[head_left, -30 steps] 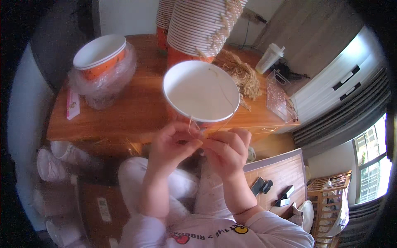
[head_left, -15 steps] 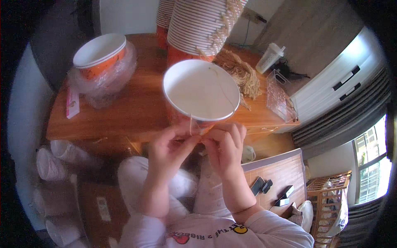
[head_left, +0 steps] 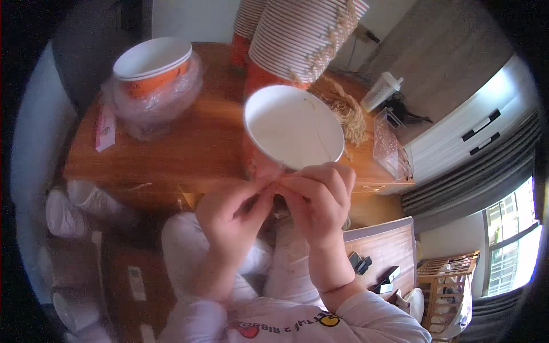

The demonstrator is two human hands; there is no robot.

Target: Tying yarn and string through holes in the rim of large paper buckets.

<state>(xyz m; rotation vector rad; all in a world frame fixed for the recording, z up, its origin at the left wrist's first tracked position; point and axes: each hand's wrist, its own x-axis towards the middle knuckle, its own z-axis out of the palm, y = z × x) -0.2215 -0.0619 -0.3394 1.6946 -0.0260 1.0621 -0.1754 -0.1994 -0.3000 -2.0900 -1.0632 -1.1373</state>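
A white-lined orange paper bucket (head_left: 280, 128) stands at the near edge of the table, its open mouth tilted toward me. Inside it a thin strand of twine (head_left: 318, 134) runs down to the near rim. Just below that rim, my left hand (head_left: 231, 211) and my right hand (head_left: 320, 197) meet at the fingertips, both pinched closed. A twine end showed at the left fingers a moment ago; what lies between the right fingertips is hidden.
Tall stacks of the same buckets (head_left: 300, 43) rise behind, braided twine hanging down one side. Beside them lie a twine bundle (head_left: 349, 114), a lidded cup (head_left: 382, 91) and a clear plastic box (head_left: 390, 146). At left, nested buckets (head_left: 151, 77) sit in plastic wrap (head_left: 154, 111).
The view has shifted, so the bucket and table things appear farther right. My hands have drawn closer together, fingertips now meeting, and the upright twine end no longer shows.
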